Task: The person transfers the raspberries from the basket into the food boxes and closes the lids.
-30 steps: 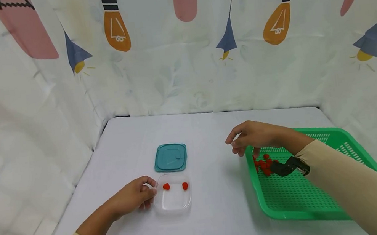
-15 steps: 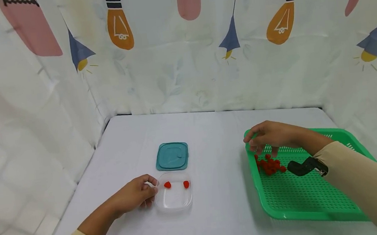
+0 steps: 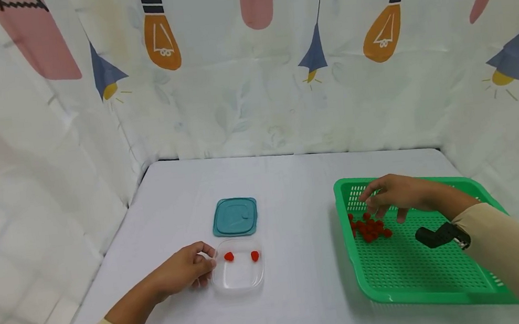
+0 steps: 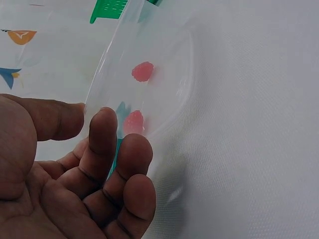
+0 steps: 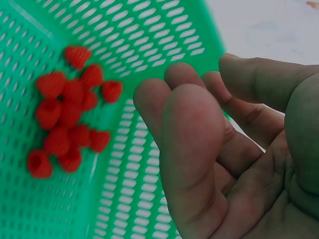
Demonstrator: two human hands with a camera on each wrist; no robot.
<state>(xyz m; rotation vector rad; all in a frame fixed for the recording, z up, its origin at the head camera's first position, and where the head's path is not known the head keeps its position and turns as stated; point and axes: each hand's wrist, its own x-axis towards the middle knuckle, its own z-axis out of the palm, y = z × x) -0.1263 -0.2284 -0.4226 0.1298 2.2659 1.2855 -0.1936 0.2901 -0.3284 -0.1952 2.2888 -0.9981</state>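
Note:
A clear square plastic container [image 3: 239, 281] stands on the table with two red raspberries [image 3: 254, 256] inside. At its left side my left hand [image 3: 182, 268] pinches the rim between thumb and index finger, the other fingers curling beside the wall. My right hand [image 3: 398, 193] hovers over the far left part of a green perforated basket [image 3: 423, 271]. Its fingers are loosely bent, and nothing shows between them in the right wrist view. A heap of raspberries [image 5: 70, 102] lies on the basket floor, near the fingertips.
Just behind the container lies a flat teal lid [image 3: 235, 217]. The white table [image 3: 301, 284] separates the container from the basket on the right. A printed curtain [image 3: 254, 110] encloses the back and sides.
My right hand has moved right and slightly down, from left of the basket's rim to above the raspberries. My left hand and the container have stayed in place.

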